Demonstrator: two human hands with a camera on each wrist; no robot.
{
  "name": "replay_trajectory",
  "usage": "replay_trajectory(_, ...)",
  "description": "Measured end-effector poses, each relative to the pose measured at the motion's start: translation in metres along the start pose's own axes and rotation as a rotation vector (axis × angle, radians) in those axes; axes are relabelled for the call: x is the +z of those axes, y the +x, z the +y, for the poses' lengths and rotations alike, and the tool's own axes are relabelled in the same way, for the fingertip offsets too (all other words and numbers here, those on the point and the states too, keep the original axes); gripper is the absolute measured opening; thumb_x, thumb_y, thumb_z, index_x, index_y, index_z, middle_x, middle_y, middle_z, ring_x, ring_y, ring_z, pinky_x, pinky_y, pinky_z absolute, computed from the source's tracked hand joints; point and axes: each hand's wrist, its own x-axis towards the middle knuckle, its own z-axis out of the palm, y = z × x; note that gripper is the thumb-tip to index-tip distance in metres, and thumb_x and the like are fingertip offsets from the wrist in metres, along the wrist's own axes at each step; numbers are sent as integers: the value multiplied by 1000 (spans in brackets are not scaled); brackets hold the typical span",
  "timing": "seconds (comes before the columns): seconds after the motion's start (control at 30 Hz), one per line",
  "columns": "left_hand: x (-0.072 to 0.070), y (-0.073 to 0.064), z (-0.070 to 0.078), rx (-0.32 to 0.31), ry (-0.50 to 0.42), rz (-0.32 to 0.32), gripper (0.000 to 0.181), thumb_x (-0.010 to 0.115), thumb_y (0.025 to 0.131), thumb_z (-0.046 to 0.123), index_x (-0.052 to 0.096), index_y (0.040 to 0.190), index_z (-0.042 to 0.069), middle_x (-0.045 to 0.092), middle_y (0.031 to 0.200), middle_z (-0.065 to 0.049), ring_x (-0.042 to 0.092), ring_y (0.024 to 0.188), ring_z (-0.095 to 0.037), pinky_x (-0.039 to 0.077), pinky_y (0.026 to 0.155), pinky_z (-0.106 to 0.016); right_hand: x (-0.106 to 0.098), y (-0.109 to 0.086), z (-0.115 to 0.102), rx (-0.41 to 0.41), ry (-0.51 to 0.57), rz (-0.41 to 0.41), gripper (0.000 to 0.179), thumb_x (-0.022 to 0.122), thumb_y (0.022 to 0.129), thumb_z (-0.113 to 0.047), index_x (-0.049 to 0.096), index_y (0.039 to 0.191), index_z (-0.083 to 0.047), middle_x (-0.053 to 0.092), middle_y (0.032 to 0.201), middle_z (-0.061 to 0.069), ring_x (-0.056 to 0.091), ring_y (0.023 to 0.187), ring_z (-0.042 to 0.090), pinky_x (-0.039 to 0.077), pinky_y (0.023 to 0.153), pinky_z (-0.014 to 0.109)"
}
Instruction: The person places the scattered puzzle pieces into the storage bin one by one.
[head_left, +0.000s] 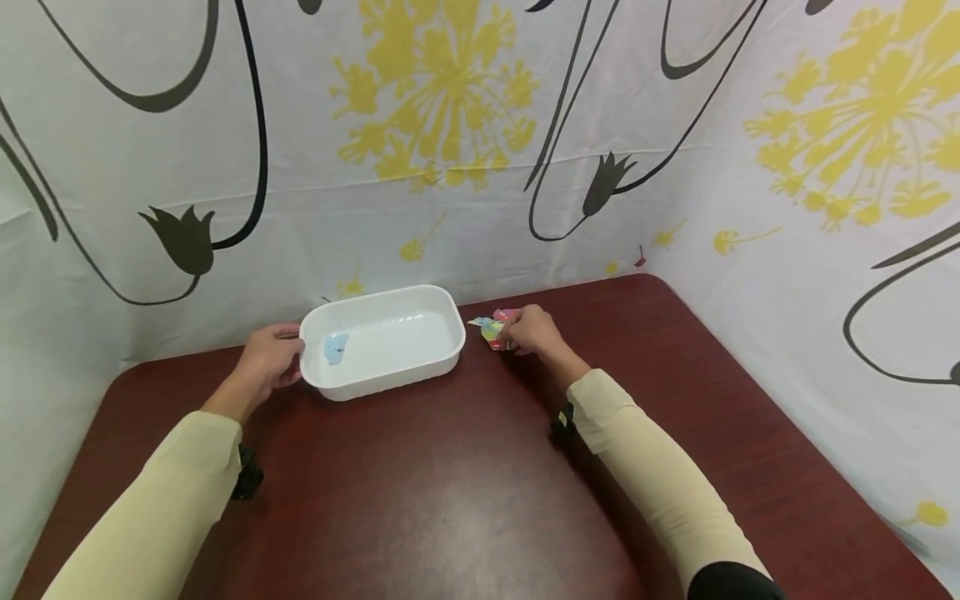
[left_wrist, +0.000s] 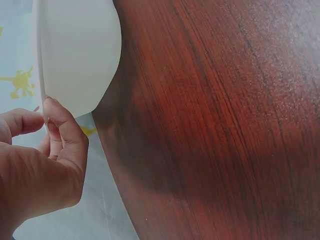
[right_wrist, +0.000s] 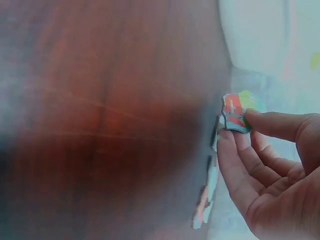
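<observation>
At the left end of a white rectangular tray (head_left: pixel 390 385), my left hand (head_left: pixel 266 358) pinches the rim between thumb and fingers. The left wrist view shows the pinch on the thin edge of the tray wall (left_wrist: pixel 82 55). Inside the tray, toward its left end, lies a flat light-blue piece (head_left: pixel 335 349). Right of the tray, my right hand (head_left: pixel 534 331) pinches a thin, colourful puzzle piece (right_wrist: pixel 234 113) with a wavy edge, printed red, yellow and pale blue. More flat printed pieces (right_wrist: pixel 204 195) lie on the table just below those fingers, partly hidden by the hand in the head view.
A dark red-brown wooden table (head_left: pixel 420 483) lies under everything. White cloth (head_left: pixel 300 167) with yellow and grey flowers hangs behind and along both sides, close to the table's edges. The tray stands near the back edge.
</observation>
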Motion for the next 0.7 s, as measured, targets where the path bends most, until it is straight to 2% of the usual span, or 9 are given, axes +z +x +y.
replay_trajectory(0.1, 0, 1, 0, -7, -2, 0, 54, 44, 98, 15, 34, 151, 9, 45, 134, -19, 54, 88, -22, 52, 61, -22, -5, 3, -5, 6, 45, 4, 7, 73, 80, -7, 69, 83, -2, 67, 86, 14, 66, 70, 22, 59, 69, 39)
replay_trajectory(0.23, 0, 1, 0, -5, -10, 2, 55, 44, 98, 15, 33, 151, 10, 44, 135, -19, 54, 89, -23, 53, 63, -23, -9, 6, -13, -30, 76, 12, 10, 70, 80, -1, 70, 90, -1, 67, 93, 11, 63, 69, 21, 58, 71, 43)
replay_trajectory(0.37, -1, 3, -1, 3, -8, -9, 55, 44, 98, 15, 32, 151, 9, 44, 136, -20, 54, 92, -25, 53, 64, -23, -13, 6, -23, -38, 67, 7, 18, 66, 80, -1, 70, 97, -5, 67, 91, 12, 62, 72, 26, 52, 59, 41)
replay_trajectory(0.43, -1, 4, -2, 4, -7, -14, 54, 44, 98, 15, 32, 151, 9, 44, 135, -20, 54, 92, -25, 53, 65, -23, -15, 5, -29, -36, 67, 3, 21, 66, 81, -3, 70, 101, -7, 67, 94, 11, 64, 77, 27, 50, 58, 42)
replay_trajectory(0.47, -1, 4, -2, 5, -7, -13, 55, 44, 98, 15, 32, 151, 9, 44, 135, -20, 54, 92, -25, 53, 64, -23, -15, 5, -32, -43, 76, 1, 22, 65, 82, -3, 70, 104, -7, 67, 97, 12, 64, 79, 28, 51, 59, 43)
replay_trajectory(0.57, -1, 5, -3, 5, -11, -9, 55, 44, 98, 15, 33, 151, 9, 45, 135, -20, 54, 92, -25, 53, 65, -23, -17, 6, -42, -72, 137, -14, 27, 64, 84, 0, 70, 110, -3, 66, 108, 15, 64, 82, 28, 56, 74, 50)
replay_trajectory(0.63, -2, 5, -2, 6, -14, -10, 55, 44, 97, 15, 33, 151, 9, 45, 134, -20, 54, 92, -25, 53, 64, -24, -17, 7, -49, -104, 175, -23, 29, 63, 84, 2, 69, 112, 1, 65, 109, 19, 66, 83, 30, 54, 85, 52)
replay_trajectory(0.7, -2, 6, -3, 8, -16, -12, 55, 44, 97, 15, 33, 151, 9, 45, 134, -20, 54, 92, -25, 53, 64, -24, -15, 7, -55, -111, 196, -31, 30, 63, 84, 1, 69, 113, 1, 66, 106, 19, 66, 85, 35, 53, 87, 54)
